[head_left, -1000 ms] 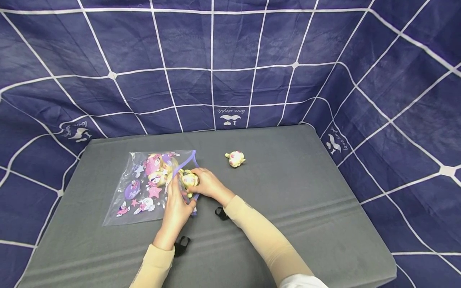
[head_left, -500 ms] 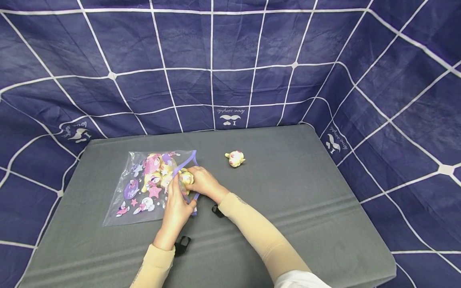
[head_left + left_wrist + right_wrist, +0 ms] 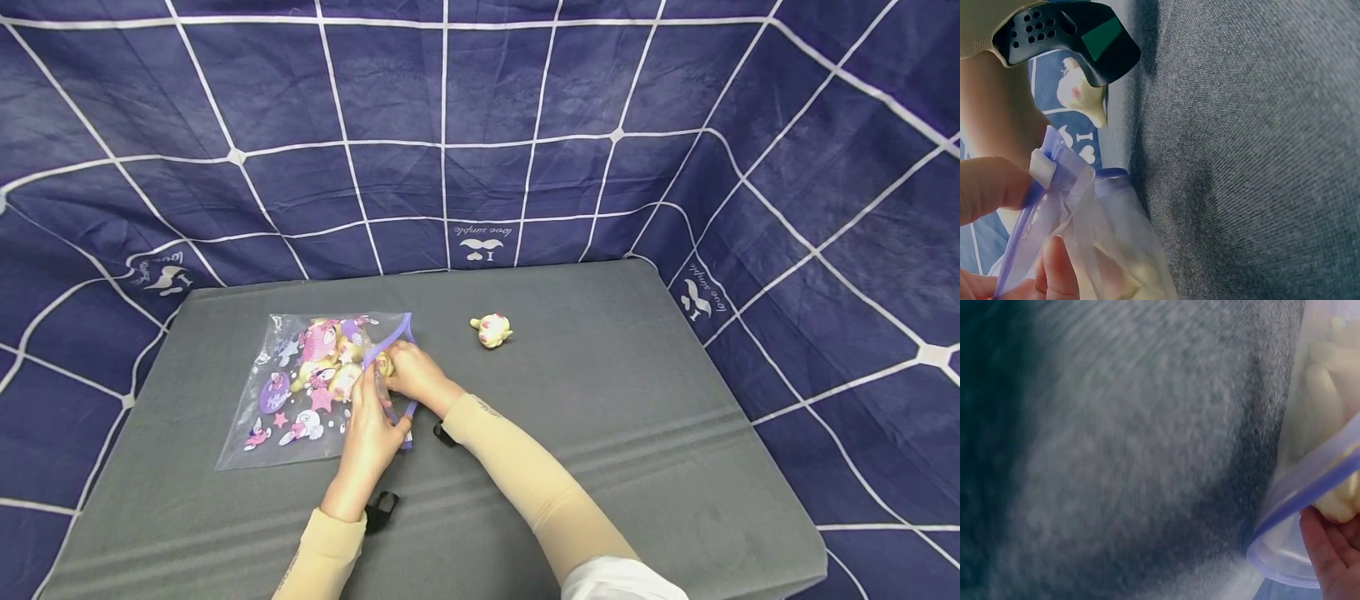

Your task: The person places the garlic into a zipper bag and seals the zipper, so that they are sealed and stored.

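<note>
A clear plastic zip bag with pink and purple cartoon prints lies on the left half of the table, its purple-edged mouth gaping to the right. Several pale yellow toy figures show through its front. My left hand pinches the mouth's near edge; in the left wrist view its thumb lies by the white slider. My right hand grips another yellow toy figure within the mouth, its fingertips inside the purple rim. Most of that figure is hidden by the hand and bag.
One more yellow figure with pink patches lies on the grey cloth-covered table, right of the bag. Dark blue gridded curtains rise behind and beside the table. Black wrist straps hang under both forearms.
My right hand has moved left with the yellow toy figure, from the bag's mouth further inside. The left hand keeps its hold on the edge. The lone figure on the table stays put.
</note>
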A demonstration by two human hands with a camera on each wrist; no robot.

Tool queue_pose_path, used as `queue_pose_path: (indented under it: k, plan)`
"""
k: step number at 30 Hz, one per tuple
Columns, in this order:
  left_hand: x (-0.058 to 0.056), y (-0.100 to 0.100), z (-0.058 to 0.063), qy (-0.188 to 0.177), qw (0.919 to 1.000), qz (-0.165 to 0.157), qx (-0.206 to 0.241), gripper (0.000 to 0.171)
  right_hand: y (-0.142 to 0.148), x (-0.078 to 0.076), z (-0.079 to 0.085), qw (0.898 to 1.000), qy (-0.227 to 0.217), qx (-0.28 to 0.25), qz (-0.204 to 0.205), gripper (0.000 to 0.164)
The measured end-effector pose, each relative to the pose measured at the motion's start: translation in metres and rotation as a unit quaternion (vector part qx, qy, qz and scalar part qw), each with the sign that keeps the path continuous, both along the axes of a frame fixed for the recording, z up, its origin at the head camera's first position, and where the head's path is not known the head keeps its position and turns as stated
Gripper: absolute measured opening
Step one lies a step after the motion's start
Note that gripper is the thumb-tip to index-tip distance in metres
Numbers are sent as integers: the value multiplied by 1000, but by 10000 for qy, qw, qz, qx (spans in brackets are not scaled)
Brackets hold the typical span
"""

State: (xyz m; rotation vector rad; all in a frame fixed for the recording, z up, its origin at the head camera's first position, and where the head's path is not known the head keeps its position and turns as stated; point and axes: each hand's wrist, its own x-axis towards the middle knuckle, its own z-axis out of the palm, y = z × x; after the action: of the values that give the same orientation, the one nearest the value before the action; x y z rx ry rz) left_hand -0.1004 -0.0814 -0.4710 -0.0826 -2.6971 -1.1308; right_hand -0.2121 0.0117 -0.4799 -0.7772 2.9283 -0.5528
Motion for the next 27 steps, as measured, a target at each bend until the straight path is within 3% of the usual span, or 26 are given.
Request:
queue_pose_path:
  k: [14,21,27]
  plan:
    - [0,1,0,-26,10000,-26,-21,99,4,6,4,9997,39,-197,-106,43]
    - [-1,0,0,-22,10000,-34,-21,98,27,14,18,9941,-317,-985,-310,59]
    - [-2,2,-2,-56,10000,41,-8,97,64,17,29,9806,-377,-1848,-542,54]
